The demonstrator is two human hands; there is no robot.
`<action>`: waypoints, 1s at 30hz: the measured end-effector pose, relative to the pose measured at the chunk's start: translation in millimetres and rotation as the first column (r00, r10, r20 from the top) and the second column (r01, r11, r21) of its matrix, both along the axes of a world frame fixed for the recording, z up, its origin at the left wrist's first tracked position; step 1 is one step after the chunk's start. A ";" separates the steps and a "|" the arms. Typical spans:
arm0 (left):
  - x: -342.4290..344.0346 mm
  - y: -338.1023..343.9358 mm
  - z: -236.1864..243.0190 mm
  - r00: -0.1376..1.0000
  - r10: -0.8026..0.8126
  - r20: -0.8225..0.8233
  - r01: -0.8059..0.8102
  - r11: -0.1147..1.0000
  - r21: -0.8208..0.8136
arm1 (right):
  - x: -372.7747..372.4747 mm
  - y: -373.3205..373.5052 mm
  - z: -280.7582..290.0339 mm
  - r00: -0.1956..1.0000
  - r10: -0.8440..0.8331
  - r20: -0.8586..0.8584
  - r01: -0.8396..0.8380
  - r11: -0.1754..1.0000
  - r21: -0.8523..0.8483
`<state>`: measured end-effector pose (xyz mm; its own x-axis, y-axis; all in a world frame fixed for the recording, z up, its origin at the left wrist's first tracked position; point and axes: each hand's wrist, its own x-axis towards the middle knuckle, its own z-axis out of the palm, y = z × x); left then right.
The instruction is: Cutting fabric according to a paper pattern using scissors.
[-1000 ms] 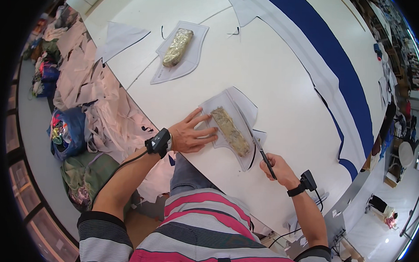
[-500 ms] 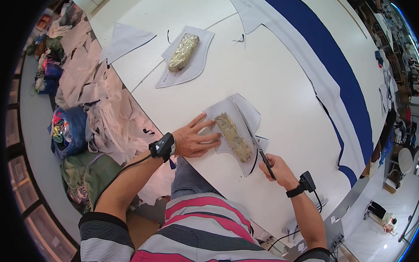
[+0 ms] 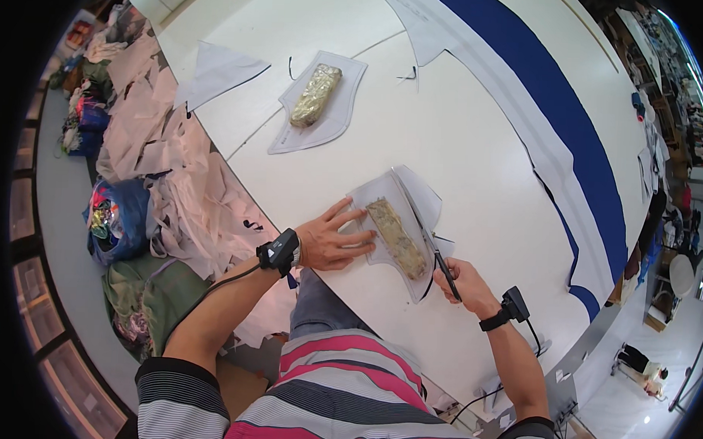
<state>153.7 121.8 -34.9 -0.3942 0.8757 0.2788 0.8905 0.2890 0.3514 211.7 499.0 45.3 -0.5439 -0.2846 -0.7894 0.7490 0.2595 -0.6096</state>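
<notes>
The left hand lay flat and spread, gripping nothing, its fingers pressing down on a pale, curved pattern piece near the table's front edge. On that piece rested a long, narrow weight with a mottled, golden, crinkled surface. The right hand was clenched around a dark, slim tool, pen or cutter I could not tell, its tip touching the lower right edge of the pattern piece. Beneath the piece lay thin white fabric whose edges showed at the upper right. Both wrists wore a black band with a small boxy device, each trailing a dark cable.

Farther up the table, well apart, a second pale pattern piece of similar curved shape carried another golden, crinkled weight. Just to its left lay a pointed, greyish-white cut piece. A broad band of deep blue cloth, edged with white, ran diagonally across the far side of the smooth, off-white table.

Along the table's left edge hung and piled crumpled, cream-coloured fabric scraps. Below them on the grey floor stood a blue bag stuffed with coloured offcuts and a green bundle. The person wore a top striped in pink, grey and black.
</notes>
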 end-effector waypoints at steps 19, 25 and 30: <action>-1.3 1.2 9.4 0.999 -0.020 -0.040 0.018 0.999 -0.035 | 55.1 14.6 -18.2 0.959 -0.284 0.020 0.284 0.956 -0.070; 3.0 -1.6 5.0 0.998 -0.012 -0.054 0.009 0.999 -0.047 | 151.1 27.0 -20.6 0.842 -0.540 -0.011 0.540 0.841 0.018; -1.2 3.2 3.1 0.996 -0.051 -0.068 0.050 0.999 -0.020 | 246.9 29.2 -29.0 0.765 -0.644 0.014 0.643 0.765 0.045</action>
